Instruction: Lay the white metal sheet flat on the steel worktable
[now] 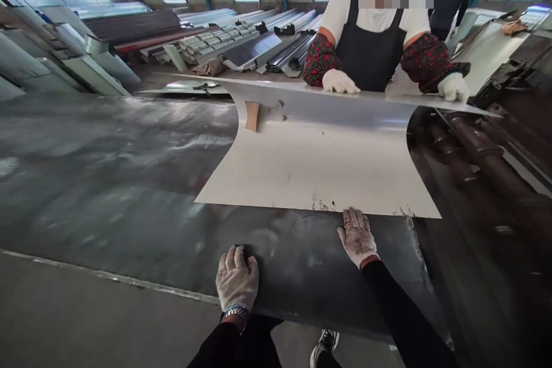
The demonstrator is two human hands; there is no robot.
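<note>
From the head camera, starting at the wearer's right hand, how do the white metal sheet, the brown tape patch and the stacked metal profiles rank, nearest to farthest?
Measured from the right hand:
1. White metal sheet, its near edge at the fingertips.
2. Brown tape patch, up-left on the sheet's curve.
3. Stacked metal profiles, far back by the windows.

white metal sheet (pixel 319 167) | thin, scuffed near edge | curved up at far side | lying on dark table (pixel 107 184)

White sheet (pixel 319 167); dark grey table (pixel 107 184); white speckled gloves, both hands (pixel 237 279).
</note>
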